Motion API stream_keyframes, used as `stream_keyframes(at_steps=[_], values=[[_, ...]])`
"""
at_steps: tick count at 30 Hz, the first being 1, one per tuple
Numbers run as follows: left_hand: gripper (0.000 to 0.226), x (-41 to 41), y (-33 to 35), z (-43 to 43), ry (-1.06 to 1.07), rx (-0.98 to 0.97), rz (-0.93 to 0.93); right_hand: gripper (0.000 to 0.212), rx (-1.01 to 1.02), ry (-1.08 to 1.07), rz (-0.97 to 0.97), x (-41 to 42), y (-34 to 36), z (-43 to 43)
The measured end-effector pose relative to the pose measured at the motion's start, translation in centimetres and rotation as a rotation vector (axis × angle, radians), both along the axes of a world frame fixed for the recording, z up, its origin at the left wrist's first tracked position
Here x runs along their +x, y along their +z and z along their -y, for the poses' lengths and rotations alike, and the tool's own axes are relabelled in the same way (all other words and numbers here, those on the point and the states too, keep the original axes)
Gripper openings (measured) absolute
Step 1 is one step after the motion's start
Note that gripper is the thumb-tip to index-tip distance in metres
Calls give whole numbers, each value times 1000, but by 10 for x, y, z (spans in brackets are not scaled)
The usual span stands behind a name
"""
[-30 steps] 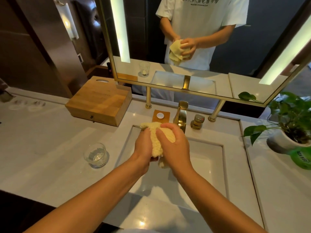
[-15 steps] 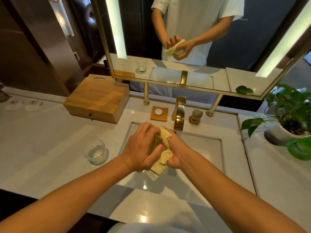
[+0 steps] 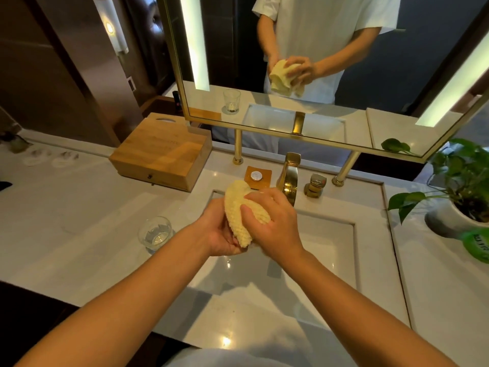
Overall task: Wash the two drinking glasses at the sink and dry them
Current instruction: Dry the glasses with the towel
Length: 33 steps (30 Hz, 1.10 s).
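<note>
Both hands met over the sink (image 3: 341, 250). The left hand (image 3: 219, 231) cupped a bundled yellow cloth (image 3: 239, 210) from below; the right hand (image 3: 272, 223) pressed over it. Whether a glass lay inside the cloth could not be told. One drinking glass (image 3: 155, 232) stood upright on the counter (image 3: 79, 207), left of the basin, near the wooden box (image 3: 161, 152).

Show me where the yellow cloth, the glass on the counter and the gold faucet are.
yellow cloth (image 3: 239, 207): head view, on its bare upper part.
glass on the counter (image 3: 155, 232): head view, on its side wall.
gold faucet (image 3: 289, 172): head view, on its spout.
</note>
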<state>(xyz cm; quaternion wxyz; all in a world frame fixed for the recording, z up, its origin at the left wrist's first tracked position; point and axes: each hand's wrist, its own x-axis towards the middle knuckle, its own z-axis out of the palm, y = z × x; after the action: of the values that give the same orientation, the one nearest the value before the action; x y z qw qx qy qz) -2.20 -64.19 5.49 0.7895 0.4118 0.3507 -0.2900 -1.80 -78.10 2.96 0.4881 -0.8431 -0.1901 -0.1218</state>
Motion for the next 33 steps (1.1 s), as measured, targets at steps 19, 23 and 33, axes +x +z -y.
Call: stream_keyframes(at_steps=[19,23,33], values=[[33,-5,-1,-63,-233,1081,571,46,45,194,-535,44,10,-14],[34,-7,8,-64,-472,1440,728,71,-265,436,-519,43,17,-30],[42,4,14,-86,-713,1751,855,35,-117,249,-642,36,-5,-29]])
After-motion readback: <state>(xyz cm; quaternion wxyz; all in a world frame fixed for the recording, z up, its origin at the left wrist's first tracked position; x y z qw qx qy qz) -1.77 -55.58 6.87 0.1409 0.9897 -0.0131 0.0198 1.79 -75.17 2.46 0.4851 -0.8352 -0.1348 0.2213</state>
